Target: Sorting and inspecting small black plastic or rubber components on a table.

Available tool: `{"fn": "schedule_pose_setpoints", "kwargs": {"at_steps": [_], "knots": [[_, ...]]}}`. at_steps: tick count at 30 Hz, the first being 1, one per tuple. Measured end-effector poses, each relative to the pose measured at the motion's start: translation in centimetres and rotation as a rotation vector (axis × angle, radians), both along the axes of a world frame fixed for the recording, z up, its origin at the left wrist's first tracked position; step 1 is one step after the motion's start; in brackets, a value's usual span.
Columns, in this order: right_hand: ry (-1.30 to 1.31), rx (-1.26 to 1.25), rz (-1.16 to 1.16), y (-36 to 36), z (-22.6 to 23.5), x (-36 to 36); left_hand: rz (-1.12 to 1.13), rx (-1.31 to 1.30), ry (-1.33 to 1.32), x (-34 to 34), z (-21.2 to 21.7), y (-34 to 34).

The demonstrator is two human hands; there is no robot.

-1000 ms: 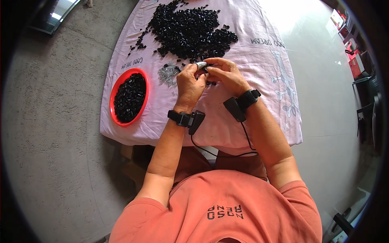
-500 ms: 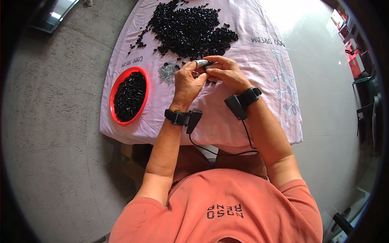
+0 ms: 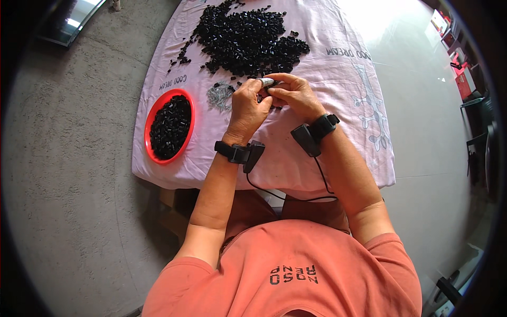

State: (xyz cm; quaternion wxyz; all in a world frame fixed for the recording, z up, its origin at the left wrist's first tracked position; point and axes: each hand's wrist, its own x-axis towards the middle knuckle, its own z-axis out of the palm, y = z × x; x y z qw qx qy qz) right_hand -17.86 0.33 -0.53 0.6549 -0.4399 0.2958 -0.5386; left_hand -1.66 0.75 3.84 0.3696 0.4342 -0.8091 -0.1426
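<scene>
Over the middle of the tabletop [image 3: 174, 174], both hands meet just above the pale pink cloth [image 3: 327, 74] that covers it. The left hand [image 3: 247, 108] and the right hand [image 3: 297, 95] together pinch a small light-coloured cylindrical part [image 3: 266, 82], fingertips closed on it from both sides, apparently so that a small black piece can be worked against it; the exact contact is too small to tell. Each wrist carries a black strap with a small black unit, and a thin black cable runs between them below the forearms.

Placement appears to follow reach. The large heap of small black parts [image 3: 248, 39] lies directly beyond the hands, at the far side of the cloth. A small cluster of grey metal pieces [image 3: 221, 95] sits just left of the left hand. A red round tray [image 3: 151, 112], partly filled with black parts, rests at the left edge of the cloth, near the left forearm.

Dark lettering is printed near the cloth's left border and upper right, with a grey line drawing at the right. Red boxes stand well apart at the far right.
</scene>
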Motion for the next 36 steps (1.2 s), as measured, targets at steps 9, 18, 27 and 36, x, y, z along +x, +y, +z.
{"fn": "schedule_pose_setpoints", "kwargs": {"at_steps": [9, 18, 27, 36], "knots": [[0.047, 0.031, -0.022, 0.4, 0.5, 0.0, 0.003, 0.129, 0.101, -0.4, -0.2, 0.2], [0.099, -0.004, 0.021, 0.4, 0.3, 0.0, 0.052, 0.045, 0.041, -0.1, -0.4, 0.2], [0.136, -0.001, 0.021, 0.7, 0.6, 0.1, 0.054, -0.069, -0.003, 0.4, -0.9, 0.0], [0.079, 0.049, -0.011, 0.6, 0.8, -0.2, 0.020, 0.067, 0.158, -0.3, -0.5, 0.4]]}}
